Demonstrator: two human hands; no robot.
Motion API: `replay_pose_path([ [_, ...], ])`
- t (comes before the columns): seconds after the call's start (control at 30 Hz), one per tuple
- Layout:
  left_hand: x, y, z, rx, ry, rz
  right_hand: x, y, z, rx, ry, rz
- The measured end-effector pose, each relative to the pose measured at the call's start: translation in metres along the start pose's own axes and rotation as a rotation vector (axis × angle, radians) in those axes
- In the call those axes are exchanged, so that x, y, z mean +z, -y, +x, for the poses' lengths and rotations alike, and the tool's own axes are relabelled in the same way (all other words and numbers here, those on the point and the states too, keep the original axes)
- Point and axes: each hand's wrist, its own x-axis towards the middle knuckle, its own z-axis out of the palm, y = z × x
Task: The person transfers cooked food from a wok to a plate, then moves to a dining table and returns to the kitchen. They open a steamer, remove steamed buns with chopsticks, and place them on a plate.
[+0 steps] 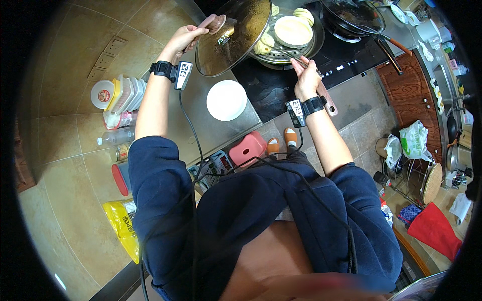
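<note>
My left hand [187, 40] grips the pinkish handle [215, 24] of a fogged glass lid [233, 43], which is tilted up at the left of a steaming pan. On the pan's perforated metal steamer tray [273, 57] stands a white bowl [293, 32] with pale yellow contents. Pale yellow twisted buns [264, 44] lie around the bowl. My right hand [307, 77] holds a slim metal utensil [286, 53], probably tongs, whose tip reaches towards the bowl and the left bun. The pan's pink handle [327, 98] extends beneath my right wrist.
A white plate [226, 100] lies on the metal counter, left of the black glass cooktop [256, 88]. A second lidded pan [352, 17] is on the right burner. Stacked plastic containers [128, 94] line the tiled wall. Below are a pink stool [247, 148] and hanging black cables [192, 129].
</note>
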Motion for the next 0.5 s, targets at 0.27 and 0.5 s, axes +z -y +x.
replay_pose_path([
  [0.27, -0.002, 0.0, 0.001, 0.012, -0.004, -0.011, -0.006, 0.006, -0.019, 0.056, -0.016, 0.094],
  [0.5, -0.013, 0.001, -0.002, 0.044, 0.059, 0.006, -0.017, 0.035, -0.068, 0.083, 0.153, 0.06],
])
